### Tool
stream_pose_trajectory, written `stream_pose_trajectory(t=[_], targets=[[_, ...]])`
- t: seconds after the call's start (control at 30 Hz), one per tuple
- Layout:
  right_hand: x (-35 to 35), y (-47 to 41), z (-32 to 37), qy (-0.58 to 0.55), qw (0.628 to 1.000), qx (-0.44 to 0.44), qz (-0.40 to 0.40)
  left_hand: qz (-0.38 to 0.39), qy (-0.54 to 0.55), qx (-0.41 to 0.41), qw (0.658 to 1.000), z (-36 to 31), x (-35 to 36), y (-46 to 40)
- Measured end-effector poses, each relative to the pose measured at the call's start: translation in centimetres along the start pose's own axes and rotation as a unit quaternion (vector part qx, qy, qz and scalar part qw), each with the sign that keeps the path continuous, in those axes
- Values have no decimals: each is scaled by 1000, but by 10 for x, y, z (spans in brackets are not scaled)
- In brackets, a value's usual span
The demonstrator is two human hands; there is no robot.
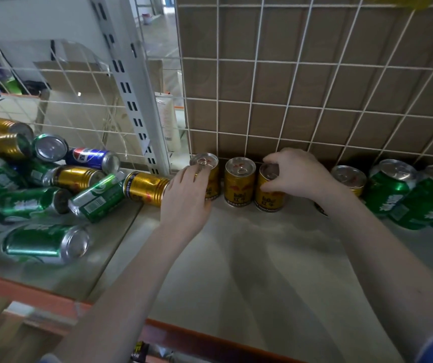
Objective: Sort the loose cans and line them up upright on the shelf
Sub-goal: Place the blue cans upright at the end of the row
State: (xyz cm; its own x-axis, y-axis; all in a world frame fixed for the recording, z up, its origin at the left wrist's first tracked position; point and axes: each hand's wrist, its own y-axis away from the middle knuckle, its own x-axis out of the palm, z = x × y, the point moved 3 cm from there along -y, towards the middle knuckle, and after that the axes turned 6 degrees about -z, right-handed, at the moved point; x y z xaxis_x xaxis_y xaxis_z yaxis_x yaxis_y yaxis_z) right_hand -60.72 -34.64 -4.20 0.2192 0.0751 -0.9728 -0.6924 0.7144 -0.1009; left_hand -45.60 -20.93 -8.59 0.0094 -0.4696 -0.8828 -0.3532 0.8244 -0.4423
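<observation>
Several gold cans stand upright along the back of the shelf. My left hand wraps the leftmost upright gold can. My right hand grips the top of the third gold can from above. Between them stands a free gold can. Another upright gold can is partly hidden behind my right wrist. Two upright green cans stand at the far right. A gold can lies on its side just left of my left hand.
On the left shelf section a pile of loose green cans, gold cans and a blue cola can lies on its side. A white slotted upright divides the sections. White wire grid backs the shelf. An orange rail edges the front.
</observation>
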Motion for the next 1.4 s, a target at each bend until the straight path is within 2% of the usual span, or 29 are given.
stream_pose_trajectory(t=[0.2, 0.53, 0.77, 0.9, 1.4], targets=[[-7, 5, -9, -17, 999, -16, 31, 16, 16, 16, 1000, -9, -1, 0], [-34, 54, -83, 93, 995, 16, 31, 47, 33, 118, 991, -74, -5, -28], [-37, 54, -106, 130, 989, -20, 70, 141, -37, 203, 968, -104, 16, -58], [-37, 47, -112, 144, 986, -19, 84, 215, -42, 206, 954, -102, 22, -73], [-25, 26, -87, 105, 991, -42, 78, 208, -23, 223, 952, -91, 16, -81]])
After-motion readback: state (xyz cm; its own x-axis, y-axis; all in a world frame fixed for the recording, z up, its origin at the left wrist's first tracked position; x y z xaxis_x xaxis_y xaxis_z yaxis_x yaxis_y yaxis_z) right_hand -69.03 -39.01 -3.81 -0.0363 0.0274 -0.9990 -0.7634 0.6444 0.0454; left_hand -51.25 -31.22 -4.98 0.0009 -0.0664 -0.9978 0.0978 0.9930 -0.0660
